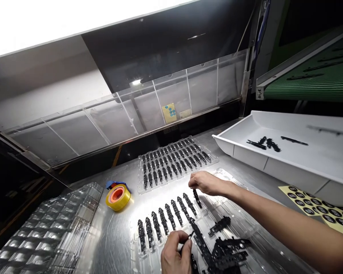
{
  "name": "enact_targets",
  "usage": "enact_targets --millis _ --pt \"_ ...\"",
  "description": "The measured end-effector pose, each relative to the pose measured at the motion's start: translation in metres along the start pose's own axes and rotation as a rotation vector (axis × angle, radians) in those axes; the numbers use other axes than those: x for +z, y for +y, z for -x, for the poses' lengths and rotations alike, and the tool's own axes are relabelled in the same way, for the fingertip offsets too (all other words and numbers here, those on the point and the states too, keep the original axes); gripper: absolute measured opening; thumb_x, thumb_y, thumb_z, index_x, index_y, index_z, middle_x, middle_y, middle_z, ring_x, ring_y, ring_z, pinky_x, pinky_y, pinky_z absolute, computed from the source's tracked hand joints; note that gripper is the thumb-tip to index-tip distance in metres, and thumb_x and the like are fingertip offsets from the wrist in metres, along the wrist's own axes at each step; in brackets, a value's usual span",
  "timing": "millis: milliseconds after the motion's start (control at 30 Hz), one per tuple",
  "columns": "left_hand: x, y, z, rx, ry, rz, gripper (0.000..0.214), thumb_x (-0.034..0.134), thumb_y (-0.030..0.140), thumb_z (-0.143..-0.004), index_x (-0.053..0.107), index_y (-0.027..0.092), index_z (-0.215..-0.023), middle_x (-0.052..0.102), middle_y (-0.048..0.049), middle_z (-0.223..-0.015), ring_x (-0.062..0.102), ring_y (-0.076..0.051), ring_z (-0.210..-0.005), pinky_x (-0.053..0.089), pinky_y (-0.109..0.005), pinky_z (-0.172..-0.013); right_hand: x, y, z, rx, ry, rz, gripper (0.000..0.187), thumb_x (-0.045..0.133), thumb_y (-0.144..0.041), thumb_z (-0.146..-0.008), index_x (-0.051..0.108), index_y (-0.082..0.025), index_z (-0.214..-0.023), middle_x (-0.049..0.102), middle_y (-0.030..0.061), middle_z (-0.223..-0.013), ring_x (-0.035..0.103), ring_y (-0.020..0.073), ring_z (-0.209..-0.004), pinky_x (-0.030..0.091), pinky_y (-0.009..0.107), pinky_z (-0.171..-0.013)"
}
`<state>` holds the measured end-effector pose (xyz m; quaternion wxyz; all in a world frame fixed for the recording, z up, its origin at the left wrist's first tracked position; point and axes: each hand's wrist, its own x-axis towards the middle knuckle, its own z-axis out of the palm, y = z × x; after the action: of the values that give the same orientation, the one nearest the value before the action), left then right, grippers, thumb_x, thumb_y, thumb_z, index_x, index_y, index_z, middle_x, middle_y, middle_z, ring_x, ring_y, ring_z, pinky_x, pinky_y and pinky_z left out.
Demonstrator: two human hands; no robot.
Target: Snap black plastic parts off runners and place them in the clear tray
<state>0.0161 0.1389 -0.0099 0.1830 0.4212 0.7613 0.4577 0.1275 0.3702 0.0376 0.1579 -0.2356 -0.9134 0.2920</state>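
Observation:
My right hand (204, 183) pinches the upper end of a small black plastic part (197, 198), over a clear plastic tray (135, 260). To its left, several like parts (162, 221) stand side by side in that tray's slots. My left hand (175, 253) is closed at the tray's front, thumb and forefinger around a dark part that is mostly hidden. Beside it lies a loose pile of black parts (230, 253), with a longer piece (200, 239) reaching up between my hands. One single part (219, 226) rests above the pile.
Behind stands a filled clear tray (171, 161). Yellow tape (118, 198) and stacked clear trays (45, 228) are at left. A white bin (288, 167) with several black parts, a sticker sheet (317, 207) and a green conveyor (308, 89) occupy the right.

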Motion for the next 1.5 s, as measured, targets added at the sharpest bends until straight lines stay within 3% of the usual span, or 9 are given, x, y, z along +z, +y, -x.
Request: enact_targets --millis 167,400,500,600,800,900,1033,1300,1500 --pt "0.002 -0.014 -0.004 -0.015 0.034 0.064 0.017 0.057 0.038 -0.076 0.064 0.023 -0.074 0.062 -0.0008 -0.071 0.057 -0.018 -0.070 0.043 -0.027 -0.069 0.024 0.004 -0.008 -0.006 -0.025 0.057 0.029 0.069 -0.014 -0.077 0.070 -0.016 -0.106 0.068 0.0075 -0.099 0.063 0.0212 -0.086 0.053 0.033 -0.072" --pt "0.000 -0.003 -0.021 -0.142 0.095 0.185 0.032 0.062 0.051 -0.075 0.065 0.020 -0.082 0.066 -0.0036 -0.078 0.061 -0.021 -0.079 0.048 -0.032 -0.074 0.027 0.006 0.020 0.036 0.092 0.078 0.024 0.057 -0.033 -0.089 0.071 -0.016 -0.100 0.063 0.0094 -0.097 0.057 0.0250 -0.094 0.048 0.043 -0.083" --pt "0.010 0.024 -0.026 -0.106 0.016 0.228 0.030 0.059 0.047 -0.079 0.066 0.019 -0.085 0.066 -0.0048 -0.085 0.060 -0.021 -0.083 0.049 -0.032 -0.076 0.019 -0.015 0.050 0.027 0.038 -0.205 0.036 0.048 -0.042 -0.095 0.063 -0.018 -0.116 0.063 0.0079 -0.107 0.059 0.0198 -0.093 0.050 0.035 -0.080" --pt "0.024 0.049 -0.028 -0.023 -0.168 0.239 0.023 0.055 0.039 -0.082 0.066 0.019 -0.085 0.064 -0.0043 -0.086 0.059 -0.019 -0.083 0.048 -0.031 -0.075 0.010 -0.031 0.080 -0.017 -0.071 -0.560 0.029 0.053 -0.040 -0.091 0.066 -0.017 -0.104 0.065 0.0038 -0.094 0.059 0.0153 -0.081 0.050 0.027 -0.070" --pt "0.026 0.040 -0.022 0.022 -0.018 -0.298 0.033 0.043 0.037 -0.089 0.062 0.019 -0.109 0.058 -0.0112 -0.114 0.058 -0.024 -0.092 0.047 -0.036 -0.075 -0.016 -0.006 0.079 0.199 0.245 -0.410 0.023 0.050 -0.031 -0.090 0.066 -0.014 -0.091 0.067 0.0057 -0.094 0.062 0.0165 -0.084 0.053 0.032 -0.077" --pt "0.028 0.025 -0.018 -0.046 -0.042 -0.600 0.032 0.043 0.028 -0.089 0.063 0.016 -0.111 0.062 -0.0126 -0.105 0.058 -0.027 -0.098 0.044 -0.037 -0.080 -0.019 0.009 0.057 0.243 0.248 -0.198 0.021 0.047 -0.025 -0.091 0.065 -0.015 -0.089 0.069 0.0061 -0.093 0.064 0.0162 -0.081 0.054 0.030 -0.073" --pt "0.039 0.020 -0.016 -0.075 -0.066 -0.658 0.037 0.047 0.019 -0.086 0.058 0.013 -0.121 0.062 -0.0138 -0.109 0.056 -0.028 -0.106 0.042 -0.037 -0.088 0.003 0.012 0.044 0.333 0.268 -0.044 0.022 0.041 -0.017 -0.089 0.062 -0.013 -0.091 0.066 0.0085 -0.077 0.060 0.0175 -0.061 0.050 0.030 -0.056" --pt "0.041 0.014 -0.018 -0.069 0.016 -0.399 0.014 0.050 0.018 -0.080 0.060 0.021 -0.088 0.061 -0.0057 -0.091 0.057 -0.022 -0.088 0.039 -0.033 -0.077 0.024 0.011 0.063 0.208 0.046 0.005 0.032 0.046 -0.039 -0.092 0.070 -0.019 -0.092 0.067 0.0070 -0.083 0.061 0.0201 -0.072 0.049 0.031 -0.063" --pt "0.028 0.018 -0.017 -0.245 -0.014 0.205 0.013 0.060 0.032 -0.074 0.059 0.020 -0.080 0.059 -0.0011 -0.074 0.056 -0.018 -0.074 0.043 -0.030 -0.070 0.023 0.023 0.050 0.113 0.056 0.235 0.024 0.059 -0.028 -0.084 0.070 -0.020 -0.104 0.061 0.0082 -0.087 0.057 0.0250 -0.085 0.048 0.039 -0.073"
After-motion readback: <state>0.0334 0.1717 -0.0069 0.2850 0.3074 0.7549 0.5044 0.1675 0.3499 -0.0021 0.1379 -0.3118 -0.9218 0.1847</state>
